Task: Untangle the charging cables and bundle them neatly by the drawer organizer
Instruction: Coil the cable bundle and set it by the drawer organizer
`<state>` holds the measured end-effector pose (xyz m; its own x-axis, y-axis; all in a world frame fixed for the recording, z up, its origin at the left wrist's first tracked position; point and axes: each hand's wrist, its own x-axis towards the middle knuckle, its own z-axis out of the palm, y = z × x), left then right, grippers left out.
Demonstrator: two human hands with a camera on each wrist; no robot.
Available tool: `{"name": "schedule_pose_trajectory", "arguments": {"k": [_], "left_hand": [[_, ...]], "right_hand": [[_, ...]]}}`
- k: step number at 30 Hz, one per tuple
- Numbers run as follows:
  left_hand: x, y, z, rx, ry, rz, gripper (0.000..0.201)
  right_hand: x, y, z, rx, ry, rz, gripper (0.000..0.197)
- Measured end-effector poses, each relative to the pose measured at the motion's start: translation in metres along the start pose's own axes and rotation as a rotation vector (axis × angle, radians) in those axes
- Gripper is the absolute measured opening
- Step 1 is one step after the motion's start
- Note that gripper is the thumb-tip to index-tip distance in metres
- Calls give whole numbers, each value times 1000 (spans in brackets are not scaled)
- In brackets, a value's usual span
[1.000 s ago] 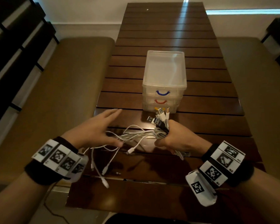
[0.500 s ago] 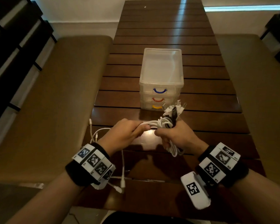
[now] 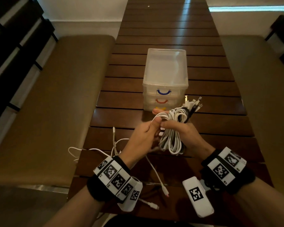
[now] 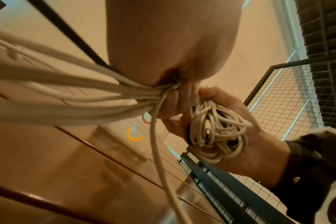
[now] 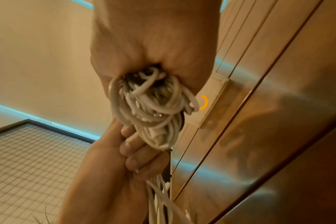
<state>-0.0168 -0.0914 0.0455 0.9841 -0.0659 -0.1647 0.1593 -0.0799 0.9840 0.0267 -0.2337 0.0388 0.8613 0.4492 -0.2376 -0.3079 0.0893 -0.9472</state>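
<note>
A coil of white charging cables (image 3: 171, 140) with a few dark ones is held above the table, its plug ends (image 3: 193, 104) fanning out at the top right. My right hand (image 3: 179, 130) grips the coil (image 5: 153, 109) around its middle. My left hand (image 3: 147, 133) grips the loose strands (image 4: 98, 94) beside it and pinches one strand over the top of the coil. Loose tails (image 3: 156, 176) trail down to the table's near edge. The clear drawer organizer (image 3: 166, 76) with blue, red and yellow handles stands just beyond the hands.
The dark slatted wooden table (image 3: 170, 30) stretches away behind the organizer. Tan padded benches (image 3: 47, 104) run along both sides. Cable ends (image 3: 72, 149) hang over the table's left near corner. Black shelving (image 3: 15, 38) lines the left wall.
My left hand went from open above the spread strands to gripping them at the coil. The coil has grown and risen, and fewer loose loops lie on the table.
</note>
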Motion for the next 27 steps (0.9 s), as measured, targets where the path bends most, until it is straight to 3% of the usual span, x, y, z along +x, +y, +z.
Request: {"name": "schedule_pose_trajectory", "arguments": {"k": [6, 14, 17, 22, 24, 27], "left_hand": [[5, -3, -2, -17, -72, -77, 52], [19, 9, -15, -9, -258, -175, 55], [23, 10, -20, 49, -310, -221, 56], [30, 2, -27, 222, -355, -251, 38], [29, -1, -30, 313, -411, -213, 47], [28, -3, -30, 487, -422, -196, 49]], "right_hand": [[-3, 3, 0, 195, -122, 72, 59], [-2, 2, -1, 193, -202, 76, 84], [-2, 0, 2, 119, -174, 59, 67], [-1, 2, 9, 68, -135, 18, 46], [0, 4, 13, 21, -100, -38, 37], [0, 10, 19, 51, -22, -48, 47]]}}
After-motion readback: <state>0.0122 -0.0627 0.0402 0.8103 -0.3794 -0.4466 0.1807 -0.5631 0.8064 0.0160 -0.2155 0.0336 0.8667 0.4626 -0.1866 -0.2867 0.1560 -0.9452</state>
